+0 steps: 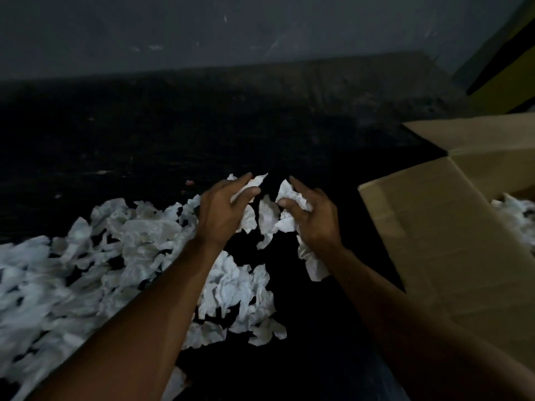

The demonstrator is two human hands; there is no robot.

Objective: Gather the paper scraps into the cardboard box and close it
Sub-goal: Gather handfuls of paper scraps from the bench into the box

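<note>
Two hands are over a dark floor (202,125). The left hand (223,215) has its fingers curled round a clump of white paper scraps (249,224). The right hand (312,221) grips another clump, with pieces trailing below the wrist. Most scraps lie heaped at near left. The cardboard box (434,227) stands open at right, some scraps inside. A grey wall (231,30) stands at the far side.

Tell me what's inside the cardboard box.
White paper scraps show inside the cardboard box at the right edge. Its own cardboard and the frame edge hide the rest of the interior.
</note>
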